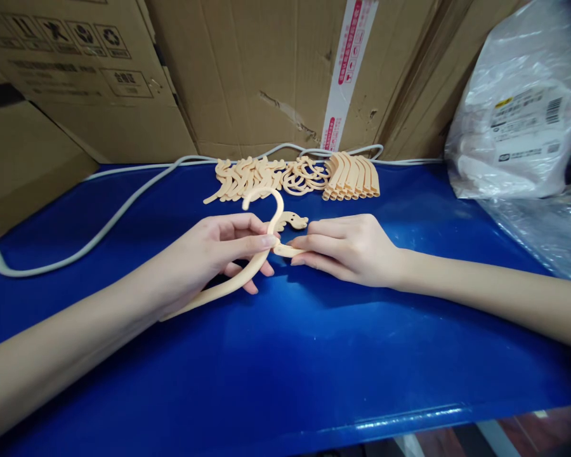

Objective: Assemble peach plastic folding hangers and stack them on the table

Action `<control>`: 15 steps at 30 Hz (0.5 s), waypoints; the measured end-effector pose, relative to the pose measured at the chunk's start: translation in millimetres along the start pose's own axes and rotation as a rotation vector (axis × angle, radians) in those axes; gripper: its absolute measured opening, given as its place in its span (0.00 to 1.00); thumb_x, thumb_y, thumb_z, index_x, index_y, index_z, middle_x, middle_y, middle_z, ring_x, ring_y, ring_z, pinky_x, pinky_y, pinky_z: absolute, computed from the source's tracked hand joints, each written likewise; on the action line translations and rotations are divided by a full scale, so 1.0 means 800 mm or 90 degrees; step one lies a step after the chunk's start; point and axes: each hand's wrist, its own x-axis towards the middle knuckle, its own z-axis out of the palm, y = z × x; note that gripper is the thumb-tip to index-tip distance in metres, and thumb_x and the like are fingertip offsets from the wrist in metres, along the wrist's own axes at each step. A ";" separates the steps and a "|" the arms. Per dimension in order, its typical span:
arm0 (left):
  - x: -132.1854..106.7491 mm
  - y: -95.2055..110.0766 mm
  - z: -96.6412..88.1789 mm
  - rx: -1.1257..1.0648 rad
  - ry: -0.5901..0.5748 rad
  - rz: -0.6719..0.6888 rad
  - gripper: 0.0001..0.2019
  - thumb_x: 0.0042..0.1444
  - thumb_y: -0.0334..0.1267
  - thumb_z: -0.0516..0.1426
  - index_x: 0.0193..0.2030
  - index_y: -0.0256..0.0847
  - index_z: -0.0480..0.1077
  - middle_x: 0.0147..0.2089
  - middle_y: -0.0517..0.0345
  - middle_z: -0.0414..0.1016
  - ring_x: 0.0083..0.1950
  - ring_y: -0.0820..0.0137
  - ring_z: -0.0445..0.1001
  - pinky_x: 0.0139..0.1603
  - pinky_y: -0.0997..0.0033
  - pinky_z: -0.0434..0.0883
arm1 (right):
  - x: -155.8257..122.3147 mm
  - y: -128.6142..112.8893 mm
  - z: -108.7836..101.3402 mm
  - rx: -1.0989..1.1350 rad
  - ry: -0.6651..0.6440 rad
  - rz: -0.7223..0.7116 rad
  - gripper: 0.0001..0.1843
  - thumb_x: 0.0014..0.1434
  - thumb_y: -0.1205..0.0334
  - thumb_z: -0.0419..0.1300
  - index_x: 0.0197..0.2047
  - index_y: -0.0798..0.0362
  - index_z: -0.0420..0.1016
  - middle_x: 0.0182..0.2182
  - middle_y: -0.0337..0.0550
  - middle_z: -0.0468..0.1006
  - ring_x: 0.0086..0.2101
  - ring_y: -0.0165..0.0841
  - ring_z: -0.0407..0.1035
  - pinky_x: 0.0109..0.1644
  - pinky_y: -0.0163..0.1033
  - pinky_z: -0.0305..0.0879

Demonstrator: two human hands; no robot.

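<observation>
My left hand (219,251) is closed around a long curved peach-coloured plastic piece (228,285) with a hook at its top, holding it just above the blue table (285,368). My right hand (347,247) pinches a small peach piece (285,250) and presses its end against the curved piece at my left fingertips. Another small shaped peach part (292,221) lies just behind the hands. Further back lie piles of like-coloured parts: curved arms (240,179), rings and hooks (304,176), and a stacked row of ribbed pieces (352,176).
A white cable (105,222) runs from the left edge across the back of the table. Cardboard boxes (247,70) form a wall behind. A white plastic bag with labels (514,127) sits at the back right, with clear crumpled plastic (552,228) beside it.
</observation>
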 end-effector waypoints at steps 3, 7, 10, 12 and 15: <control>0.003 0.000 0.000 0.007 0.009 -0.001 0.06 0.53 0.36 0.66 0.31 0.38 0.74 0.28 0.60 0.80 0.23 0.75 0.76 0.22 0.80 0.78 | 0.000 -0.001 -0.001 0.011 -0.011 0.007 0.19 0.73 0.57 0.51 0.45 0.58 0.81 0.28 0.40 0.77 0.28 0.28 0.71 0.29 0.34 0.57; 0.006 0.001 -0.002 0.002 0.006 -0.011 0.06 0.54 0.37 0.66 0.32 0.39 0.75 0.27 0.61 0.80 0.22 0.75 0.76 0.22 0.80 0.78 | 0.000 0.001 -0.001 0.026 -0.013 0.019 0.19 0.72 0.56 0.52 0.46 0.58 0.82 0.29 0.40 0.77 0.28 0.28 0.71 0.29 0.34 0.58; 0.007 0.000 -0.004 -0.008 0.008 -0.018 0.05 0.57 0.38 0.65 0.34 0.39 0.77 0.26 0.60 0.80 0.21 0.76 0.76 0.22 0.81 0.77 | 0.000 0.004 0.000 0.048 -0.012 0.035 0.18 0.71 0.56 0.54 0.46 0.58 0.82 0.30 0.40 0.78 0.29 0.27 0.72 0.31 0.33 0.59; 0.008 -0.001 -0.005 -0.016 0.010 -0.021 0.04 0.57 0.38 0.64 0.36 0.40 0.79 0.27 0.59 0.81 0.21 0.75 0.76 0.22 0.81 0.77 | -0.001 0.005 0.001 0.066 -0.010 0.051 0.17 0.71 0.56 0.55 0.46 0.58 0.81 0.31 0.40 0.79 0.29 0.27 0.72 0.32 0.32 0.60; 0.009 -0.002 -0.006 -0.029 0.002 -0.025 0.05 0.56 0.39 0.65 0.37 0.41 0.80 0.27 0.57 0.81 0.22 0.73 0.77 0.22 0.81 0.77 | -0.001 0.006 0.002 0.079 -0.013 0.070 0.16 0.70 0.57 0.56 0.45 0.58 0.81 0.32 0.41 0.79 0.30 0.28 0.73 0.33 0.32 0.61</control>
